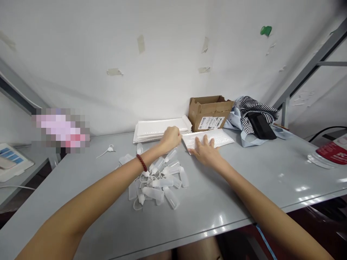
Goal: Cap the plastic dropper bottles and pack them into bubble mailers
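Note:
My right hand (207, 151) lies with its fingers spread on a white padded envelope (223, 138), pressing it to the table. Closed into a fist, my left hand (171, 138) is at the envelope's left end. What its fingers hold, if anything, is hidden. Behind that hand lies a stack of white padded envelopes (159, 129). Below my left wrist, which wears a dark red bead bracelet (141, 163), is a loose pile of translucent plastic squeeze bottles (153, 193) with white caps and cap loops.
An open cardboard box (211, 112) stands against the wall behind the envelope. To its right are bundled striped and light blue cloth (244, 108) and a black phone-like object (261, 125). One loose white cap (110, 148) lies left; a red-labelled clear bottle (332, 151) lies far right.

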Demonstrator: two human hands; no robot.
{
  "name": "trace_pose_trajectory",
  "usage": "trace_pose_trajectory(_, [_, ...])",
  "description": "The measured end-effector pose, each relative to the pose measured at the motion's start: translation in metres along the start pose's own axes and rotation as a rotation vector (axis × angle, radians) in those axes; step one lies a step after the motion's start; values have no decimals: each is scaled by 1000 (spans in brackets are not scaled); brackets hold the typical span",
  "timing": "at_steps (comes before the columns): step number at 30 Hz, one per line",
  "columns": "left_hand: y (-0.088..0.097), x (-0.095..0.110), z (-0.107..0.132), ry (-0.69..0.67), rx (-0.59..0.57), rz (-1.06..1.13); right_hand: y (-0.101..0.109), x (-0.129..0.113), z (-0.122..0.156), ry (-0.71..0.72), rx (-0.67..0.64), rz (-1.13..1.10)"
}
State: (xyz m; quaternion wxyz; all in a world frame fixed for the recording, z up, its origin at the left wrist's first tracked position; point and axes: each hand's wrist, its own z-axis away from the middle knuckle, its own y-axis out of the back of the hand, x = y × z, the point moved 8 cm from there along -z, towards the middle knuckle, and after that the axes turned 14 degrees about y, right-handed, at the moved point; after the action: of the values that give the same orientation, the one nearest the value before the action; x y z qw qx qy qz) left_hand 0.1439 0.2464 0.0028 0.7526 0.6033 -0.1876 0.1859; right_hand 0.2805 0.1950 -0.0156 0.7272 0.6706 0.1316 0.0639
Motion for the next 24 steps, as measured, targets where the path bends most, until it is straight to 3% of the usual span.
trace_pose_trajectory(3, [40,-13,2,-90,208,-153,3,-4,0,8,40,34])
trace_pose_trajectory(6, [59,-24,1,-177,267,-317,5,-7,0,35,88,49])
trace_pose_trajectory(13, [62,-26,1,-180,343,-572,10,-14,1,118,210,-17])
trace_pose_trajectory(15, [64,-18,13,-169,385,-602,14,-18,1,158,252,-70])
trace_pose_trajectory(18, [61,4,49,-198,477,-604,23,-29,3,271,310,-167])
trace_pose_trajectory(20, [55,21,80,-248,541,-577,29,-41,8,396,356,-347])
trace_pose_trajectory(22, [43,35,108,-319,554,-545,37,-50,15,515,417,-724])
trace_pose_trajectory(24, [30,46,129,-418,525,-503,42,-49,20,536,482,-1111])
